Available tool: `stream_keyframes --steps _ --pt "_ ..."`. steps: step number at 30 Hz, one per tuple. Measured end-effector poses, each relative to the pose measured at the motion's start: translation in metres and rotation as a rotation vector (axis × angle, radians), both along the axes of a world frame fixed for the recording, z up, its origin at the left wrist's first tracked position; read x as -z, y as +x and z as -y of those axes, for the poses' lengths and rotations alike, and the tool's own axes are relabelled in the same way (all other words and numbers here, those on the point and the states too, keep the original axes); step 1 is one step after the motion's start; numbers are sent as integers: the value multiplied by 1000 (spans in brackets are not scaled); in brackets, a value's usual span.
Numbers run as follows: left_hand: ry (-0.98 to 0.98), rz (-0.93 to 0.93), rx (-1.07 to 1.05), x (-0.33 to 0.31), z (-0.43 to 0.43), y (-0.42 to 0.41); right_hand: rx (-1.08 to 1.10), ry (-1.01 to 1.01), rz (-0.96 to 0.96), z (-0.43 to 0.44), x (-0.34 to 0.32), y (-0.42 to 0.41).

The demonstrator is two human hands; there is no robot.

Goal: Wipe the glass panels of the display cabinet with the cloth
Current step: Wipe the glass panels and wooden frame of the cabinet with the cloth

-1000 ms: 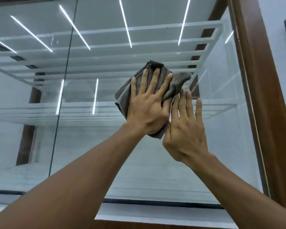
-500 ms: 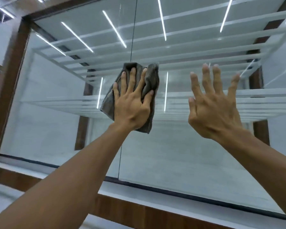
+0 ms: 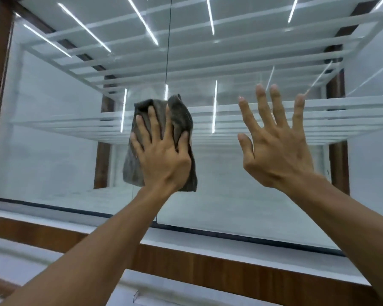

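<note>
Head view: left hand, fingers flat, presses a crumpled grey cloth on the wood-framed display cabinet's glass panels, over their seam; at its three o'clock the right hand is spread, empty (glass contact unclear). Wiping appears mid-course; remaining area cannot be judged.

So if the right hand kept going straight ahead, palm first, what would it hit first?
Most likely the glass panel right of the seam: the right hand is open, palm facing it, with nothing between. Whether they touch, I cannot tell.
</note>
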State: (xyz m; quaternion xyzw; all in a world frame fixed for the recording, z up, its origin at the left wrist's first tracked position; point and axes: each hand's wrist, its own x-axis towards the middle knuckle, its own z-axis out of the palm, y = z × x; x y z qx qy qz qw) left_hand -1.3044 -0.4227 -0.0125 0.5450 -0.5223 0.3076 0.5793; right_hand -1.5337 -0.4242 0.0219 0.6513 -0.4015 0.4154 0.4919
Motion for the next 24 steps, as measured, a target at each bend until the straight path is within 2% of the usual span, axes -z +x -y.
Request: stream_keyframes --steps 2,4,5,7,9,11,17,24 --pt "4 136 24 11 -3 -23 3 5 -17 -1 2 -2" --pt "-35 312 50 -9 -1 -23 -20 15 -22 -1 3 -4" --pt "-49 340 52 -23 -2 -19 -40 21 -27 -1 3 -7" --pt "-53 255 46 -36 -2 -12 -68 18 -47 -2 6 -19" --pt "-29 118 49 -28 -1 -27 -61 -1 -54 -3 12 -39" --pt "-10 71 51 -14 -2 -55 -45 -5 -61 -4 18 -57" --pt "-9 96 85 -16 -6 -69 -32 14 -102 -5 19 -73" --pt "-31 265 15 -17 -2 -73 -31 -28 -80 -3 19 -84"
